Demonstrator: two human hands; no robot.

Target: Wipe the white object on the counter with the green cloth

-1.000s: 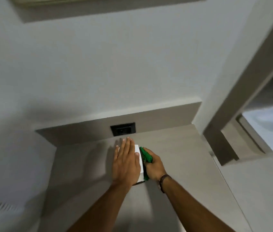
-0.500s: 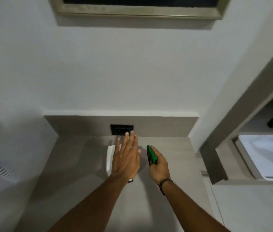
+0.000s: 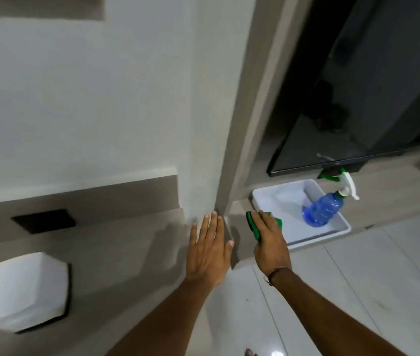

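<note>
Green cloth (image 3: 256, 228) clutched in right hand (image 3: 271, 242); left hand (image 3: 207, 249) flat, empty.

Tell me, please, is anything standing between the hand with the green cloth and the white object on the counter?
Yes: the open left hand hovers between them. The right hand grips the green cloth near the white tray; the white object sits far left on the counter.
</note>
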